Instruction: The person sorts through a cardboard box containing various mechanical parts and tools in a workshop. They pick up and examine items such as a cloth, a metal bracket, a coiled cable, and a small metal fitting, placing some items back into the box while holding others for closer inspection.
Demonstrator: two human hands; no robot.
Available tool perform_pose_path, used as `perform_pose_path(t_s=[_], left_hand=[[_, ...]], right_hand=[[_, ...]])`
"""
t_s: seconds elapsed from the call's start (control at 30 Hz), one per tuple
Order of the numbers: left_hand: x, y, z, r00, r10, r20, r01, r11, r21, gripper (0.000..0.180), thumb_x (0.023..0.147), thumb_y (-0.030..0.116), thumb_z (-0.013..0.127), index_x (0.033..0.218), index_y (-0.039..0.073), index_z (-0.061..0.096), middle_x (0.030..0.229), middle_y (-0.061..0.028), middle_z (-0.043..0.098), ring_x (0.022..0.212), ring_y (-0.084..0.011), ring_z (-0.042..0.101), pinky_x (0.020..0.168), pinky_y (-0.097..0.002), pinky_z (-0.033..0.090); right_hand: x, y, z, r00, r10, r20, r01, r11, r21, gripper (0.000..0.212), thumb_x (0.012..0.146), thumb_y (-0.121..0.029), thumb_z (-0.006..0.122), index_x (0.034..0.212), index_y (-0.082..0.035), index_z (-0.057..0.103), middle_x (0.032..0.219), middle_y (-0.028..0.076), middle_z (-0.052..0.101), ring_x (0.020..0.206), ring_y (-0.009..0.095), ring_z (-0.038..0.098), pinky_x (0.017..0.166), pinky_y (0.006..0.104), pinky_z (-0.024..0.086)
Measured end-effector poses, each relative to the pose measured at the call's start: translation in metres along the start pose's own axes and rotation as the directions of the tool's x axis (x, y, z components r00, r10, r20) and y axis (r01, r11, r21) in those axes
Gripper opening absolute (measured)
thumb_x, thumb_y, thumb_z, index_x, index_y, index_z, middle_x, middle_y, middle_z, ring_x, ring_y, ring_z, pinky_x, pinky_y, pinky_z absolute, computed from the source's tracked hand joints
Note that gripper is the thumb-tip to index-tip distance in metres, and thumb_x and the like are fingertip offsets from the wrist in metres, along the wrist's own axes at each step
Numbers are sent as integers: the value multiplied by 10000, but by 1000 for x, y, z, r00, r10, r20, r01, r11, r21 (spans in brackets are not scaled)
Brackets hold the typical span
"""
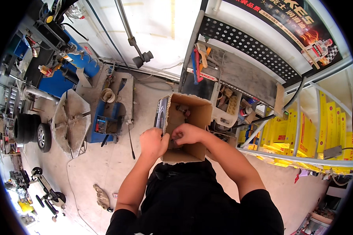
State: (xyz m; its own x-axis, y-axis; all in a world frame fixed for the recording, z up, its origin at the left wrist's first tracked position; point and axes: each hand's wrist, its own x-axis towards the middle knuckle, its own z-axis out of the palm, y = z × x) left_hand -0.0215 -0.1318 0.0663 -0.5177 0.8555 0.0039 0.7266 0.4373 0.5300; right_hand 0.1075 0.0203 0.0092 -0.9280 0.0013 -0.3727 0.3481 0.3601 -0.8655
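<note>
An open-topped cardboard box (196, 110) with torn, ragged edges is in front of my body, at waist height. My left hand (153, 143) is closed on the box's left wall, with the thumb near its inner side. Inside the opening, my right hand (186, 134) has its fingers curled together close to that same wall. Whatever those fingers pinch is too small or hidden to name. Toward the far end of the box lie a few small parts (183, 110), greyish and reddish, too shaded to identify.
Ahead right stands a workbench (239, 70) with red- and blue-handled tools and a bin (227, 107) of parts. Yellow boxes (294, 131) fill a rack at right. On the left are a tyre-changing machine (70, 123), a blue-sided unit (102, 127) and a wheel (44, 138).
</note>
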Motion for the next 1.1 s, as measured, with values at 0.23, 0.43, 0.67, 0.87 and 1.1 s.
perform_pose_path(t_s=[0.23, 0.43, 0.67, 0.87, 1.1], left_hand=[[-2, -21, -13, 990, -97, -107, 82, 987, -140, 302, 686, 197, 606, 527, -29, 485, 584, -236, 499, 585, -423, 533, 524, -474, 410], [-3, -24, -14, 986, -87, -140, 67, 988, -143, 305, 664, 184, 600, 525, -40, 448, 569, -240, 473, 549, -427, 493, 499, -473, 378], [-6, -25, -9, 986, -110, -122, 98, 990, -104, 310, 665, 192, 597, 516, -39, 452, 563, -241, 479, 544, -423, 500, 501, -475, 385], [-11, -26, -2, 989, -102, -110, 90, 991, -102, 315, 675, 215, 591, 516, -36, 488, 563, -237, 496, 546, -416, 523, 519, -473, 415], [-12, -25, 2, 990, -113, -81, 108, 992, -73, 321, 679, 232, 586, 519, -35, 512, 570, -243, 514, 561, -414, 546, 534, -474, 435]], right_hand=[[-60, -53, -22, 984, -172, -40, 169, 851, 497, 218, 758, -26, 703, 964, -48, 635, 619, -96, 390, 551, 13, 289, 535, 203, 270], [-74, -62, -26, 972, -216, -89, 232, 848, 477, 193, 749, -13, 687, 930, -55, 636, 622, -94, 360, 545, 16, 285, 536, 192, 255], [-66, -48, -1, 868, -377, -324, 248, -236, 940, 157, 889, -114, 580, 1035, -87, 529, 605, -57, 298, 462, 46, 259, 424, 207, 211], [-59, -49, 20, 851, -267, -452, 278, -500, 820, 171, 942, -215, 516, 1052, -90, 476, 580, -32, 269, 428, 67, 213, 371, 219, 174], [-60, -52, 20, 855, -234, -463, 284, -536, 795, 179, 943, -231, 503, 1049, -90, 477, 570, -33, 276, 422, 67, 218, 369, 221, 172]])
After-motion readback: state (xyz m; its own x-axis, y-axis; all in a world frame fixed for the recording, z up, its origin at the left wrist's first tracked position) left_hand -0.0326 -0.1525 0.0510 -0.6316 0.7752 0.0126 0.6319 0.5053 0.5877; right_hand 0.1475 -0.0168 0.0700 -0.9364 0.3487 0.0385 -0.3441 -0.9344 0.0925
